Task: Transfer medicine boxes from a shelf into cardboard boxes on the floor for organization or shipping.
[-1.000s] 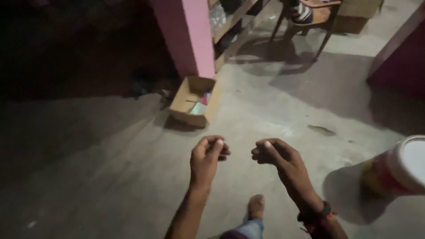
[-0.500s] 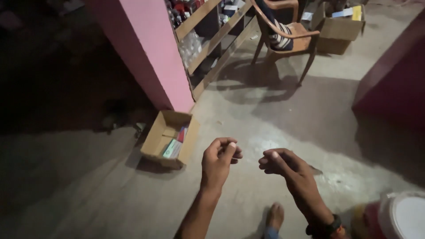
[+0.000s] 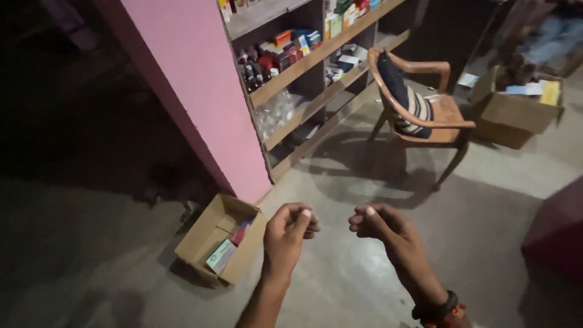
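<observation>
hands first: the left hand (image 3: 290, 228) and right hand (image 3: 378, 222) hang in the air over a bare concrete floor (image 3: 364, 279), near each other but apart, fingertips facing across the gap. both are curled, thumb pressed against the bent fingers as if pinching; whether anything thin sits in either pinch cannot be told, nothing shows in them.

nearest thing is an open cardboard box (image 3: 220, 243) on the floor just left of the left hand, with a few small packets (image 3: 228, 248) inside, one pale green, one reddish. it lies at the foot of a pink wall (image 3: 194, 85). right of the wall stands a wooden shelf (image 3: 316, 58) stacked with small coloured cartons and dark bottles, clear bottles on the lower board. beyond the hands, well apart, stands a wooden chair (image 3: 428, 109) with a striped cushion on it, throwing a shadow on the floor. a second, larger box (image 3: 516, 112) sits at upper right, holding papers and a yellow item. left side is too dark to read.

both forearms come up from the bottom edge, slanting towards each other. the right wrist wears a dark band (image 3: 434, 307). left knuckles turn up and right; the right hand's back faces up, fingers folded under.
</observation>
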